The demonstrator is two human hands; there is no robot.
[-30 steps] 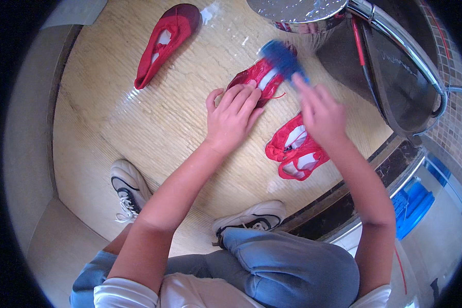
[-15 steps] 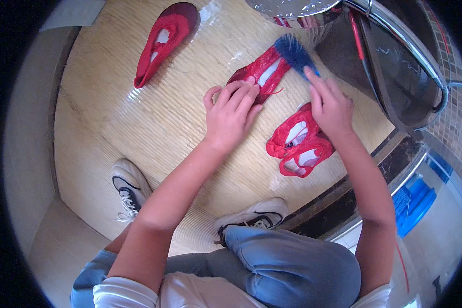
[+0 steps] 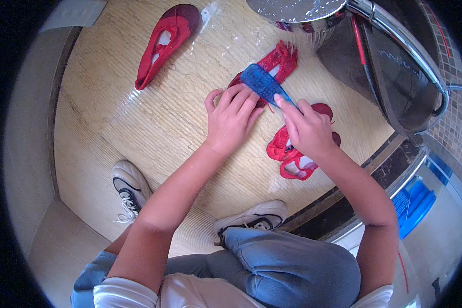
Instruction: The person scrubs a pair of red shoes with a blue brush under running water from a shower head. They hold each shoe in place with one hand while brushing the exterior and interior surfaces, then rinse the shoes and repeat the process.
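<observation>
A wet red ballet slipper (image 3: pixel 288 57) lies on the floor, its far end under falling water. My left hand (image 3: pixel 232 115) holds down its near-left end, fingers curled over the cloth; part of the slipper is hidden beneath them. In my right hand (image 3: pixel 310 128) is a blue scrubbing brush (image 3: pixel 261 82). The brush head lies across the middle of the slipper, close to my left fingertips. Two more red slippers (image 3: pixel 295 167) lie together, partly behind my right hand. Farther left, a single red slipper (image 3: pixel 164 46) rests by itself.
A chrome shower head (image 3: pixel 297 9) sprays water at the top, with its curved metal arm (image 3: pixel 410 38) at the right. A red-and-black rod (image 3: pixel 362 49) stands beside it. A dark raised ledge (image 3: pixel 339 205) and a blue plastic object (image 3: pixel 416 208) are at the right.
My right hand has drawn the brush from the slipper's far end toward my left hand, moving left and nearer. My left hand stays in place.
</observation>
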